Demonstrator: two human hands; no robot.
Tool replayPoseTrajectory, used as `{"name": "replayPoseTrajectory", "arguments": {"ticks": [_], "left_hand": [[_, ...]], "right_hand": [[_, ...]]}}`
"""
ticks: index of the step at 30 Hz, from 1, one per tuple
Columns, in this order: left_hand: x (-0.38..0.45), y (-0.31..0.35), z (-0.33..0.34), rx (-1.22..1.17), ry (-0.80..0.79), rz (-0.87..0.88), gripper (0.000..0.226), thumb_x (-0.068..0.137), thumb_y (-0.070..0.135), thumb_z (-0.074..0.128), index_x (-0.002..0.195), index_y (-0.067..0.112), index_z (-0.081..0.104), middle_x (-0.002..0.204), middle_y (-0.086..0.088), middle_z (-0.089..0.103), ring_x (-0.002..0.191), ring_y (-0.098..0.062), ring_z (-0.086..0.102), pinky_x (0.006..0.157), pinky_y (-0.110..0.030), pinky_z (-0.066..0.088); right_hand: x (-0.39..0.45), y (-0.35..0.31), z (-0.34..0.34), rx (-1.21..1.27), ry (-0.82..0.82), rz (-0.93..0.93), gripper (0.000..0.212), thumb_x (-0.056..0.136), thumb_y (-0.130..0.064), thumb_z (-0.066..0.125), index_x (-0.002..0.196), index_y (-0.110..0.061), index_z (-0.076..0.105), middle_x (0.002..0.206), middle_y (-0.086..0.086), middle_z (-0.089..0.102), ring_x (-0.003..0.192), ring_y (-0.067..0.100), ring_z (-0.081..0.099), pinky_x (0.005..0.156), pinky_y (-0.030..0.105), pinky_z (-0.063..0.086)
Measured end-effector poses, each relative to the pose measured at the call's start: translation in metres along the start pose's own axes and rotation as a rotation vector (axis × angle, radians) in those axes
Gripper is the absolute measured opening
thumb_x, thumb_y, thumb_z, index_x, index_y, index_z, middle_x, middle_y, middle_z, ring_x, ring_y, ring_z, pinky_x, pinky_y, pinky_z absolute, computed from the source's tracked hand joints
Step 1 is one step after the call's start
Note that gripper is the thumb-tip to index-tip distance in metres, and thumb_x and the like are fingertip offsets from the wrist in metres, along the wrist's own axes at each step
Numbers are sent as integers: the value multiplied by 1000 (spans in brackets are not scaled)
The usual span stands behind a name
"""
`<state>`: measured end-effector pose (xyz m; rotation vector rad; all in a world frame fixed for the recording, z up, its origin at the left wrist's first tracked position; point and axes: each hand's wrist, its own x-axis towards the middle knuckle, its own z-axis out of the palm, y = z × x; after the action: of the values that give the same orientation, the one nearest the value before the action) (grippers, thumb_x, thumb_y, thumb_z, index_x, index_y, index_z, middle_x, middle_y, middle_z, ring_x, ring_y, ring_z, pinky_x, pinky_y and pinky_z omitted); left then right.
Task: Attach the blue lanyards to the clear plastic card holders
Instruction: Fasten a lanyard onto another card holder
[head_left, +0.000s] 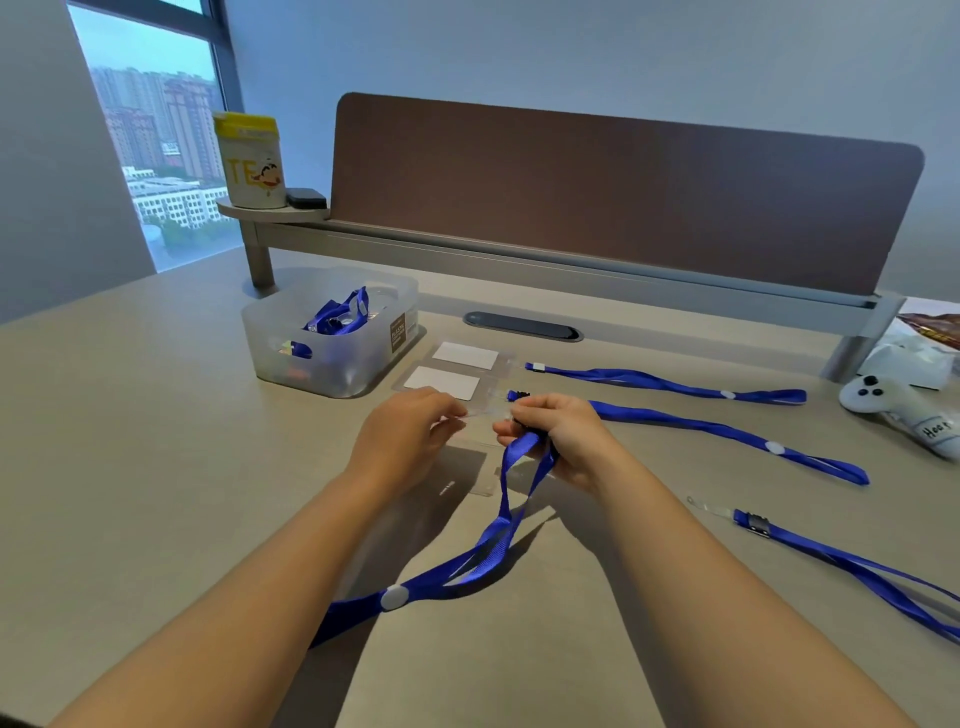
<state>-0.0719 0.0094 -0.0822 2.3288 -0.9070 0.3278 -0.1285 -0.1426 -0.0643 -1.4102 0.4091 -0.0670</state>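
Both hands work above the table (130, 415), just in front of the translucent storage bin (332, 332), which serves as the reference landmark.

The left hand (402, 434) has its grip closed in a pinch on the edge of a clear card holder (475, 415), held level between the two hands. The right hand (558, 434) has its grip curled round the black clip end of a blue lanyard (506, 519); clip and holder meet between the fingertips, and whether they are joined cannot be told. The lanyard's strap hangs down from the right hand and trails toward the viewer, a white round slider on it.

Right of the bin, touching the table, lie two card holders with white inserts (452, 371), one behind the other. Farther right of the bin lie two more lanyards (670, 384), stretched out side by side, their clip ends toward those holders. A fourth lanyard (841, 561) lies well right of the bin and nearer the viewer, with a metal clip and clear strap. Inside the bin sit further blue lanyards and clear holders.

A white game controller (883, 400) rests far right of the bin.
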Motion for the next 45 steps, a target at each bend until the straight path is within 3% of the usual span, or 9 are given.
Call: {"name": "replayPoseTrajectory", "arguments": {"ticks": [3, 9, 16, 20, 26, 31, 35, 41, 45], "left_hand": [[0, 3, -6, -11, 59, 9, 23, 86, 13, 52, 107, 5, 60, 111, -17, 65, 99, -30, 60, 81, -29, 45], [-1, 15, -15, 93, 15, 84, 43, 87, 5, 48, 128, 19, 43, 134, -9, 52, 118, -27, 52, 96, -35, 46], [1, 27, -19, 328, -158, 176, 29, 88, 18, 50, 116, 15, 52, 125, -8, 56, 107, -23, 55, 91, -27, 47], [1, 25, -21, 311, -131, 187, 22, 89, 22, 47, 106, 10, 56, 117, -8, 60, 102, -21, 53, 81, -22, 41], [2, 28, -23, 174, -81, 95, 25, 90, 15, 46, 114, 9, 50, 122, -13, 59, 104, -25, 56, 88, -29, 47], [2, 23, -26, 96, -8, 91, 31, 90, 10, 43, 120, 11, 50, 128, -12, 55, 111, -27, 55, 91, -32, 46], [6, 19, -27, 68, 48, 67, 29, 90, 9, 42, 116, 9, 55, 122, -14, 58, 106, -29, 56, 87, -33, 48], [9, 18, -29, 57, 39, 69, 25, 86, 17, 51, 107, 7, 60, 114, -15, 62, 100, -28, 58, 85, -31, 48], [11, 19, -29, 42, 68, 72, 24, 84, 18, 54, 100, 2, 63, 107, -18, 65, 94, -31, 60, 80, -29, 45]], "right_hand": [[-2, 0, 1, -43, -22, -8, 9, 87, 1, 52, 83, -5, 56, 76, 11, 63, 45, 8, 66, 50, 16, 57], [-6, -6, 8, -277, -62, 26, 10, 86, -1, 55, 80, -7, 60, 75, 8, 65, 52, 9, 64, 54, 16, 57], [-12, -7, 14, -663, -59, 139, 14, 89, -16, 55, 82, -4, 57, 68, 5, 58, 59, 13, 57, 61, 22, 51], [-17, -9, 13, -384, -119, 172, 16, 91, -7, 49, 77, -2, 55, 71, 9, 57, 59, 13, 56, 48, 17, 53], [-17, -8, 18, -192, -114, 11, 18, 91, -2, 47, 78, -6, 59, 75, 7, 58, 57, 11, 55, 49, 15, 53], [-15, -10, 26, -252, -79, -123, 21, 92, -2, 44, 82, -9, 60, 77, 2, 62, 61, 10, 55, 57, 16, 52], [-10, -9, 35, -345, 6, -253, 21, 93, -2, 43, 104, 4, 59, 81, 3, 61, 60, 9, 51, 59, 16, 48], [-5, -3, 41, -510, 107, -417, 20, 94, -6, 42, 100, 0, 60, 70, -6, 55, 63, 6, 50, 62, 16, 44], [-4, 0, 42, -563, 136, -463, 20, 94, -7, 42, 100, 0, 60, 80, 1, 59, 63, 4, 49, 63, 18, 43]]}}
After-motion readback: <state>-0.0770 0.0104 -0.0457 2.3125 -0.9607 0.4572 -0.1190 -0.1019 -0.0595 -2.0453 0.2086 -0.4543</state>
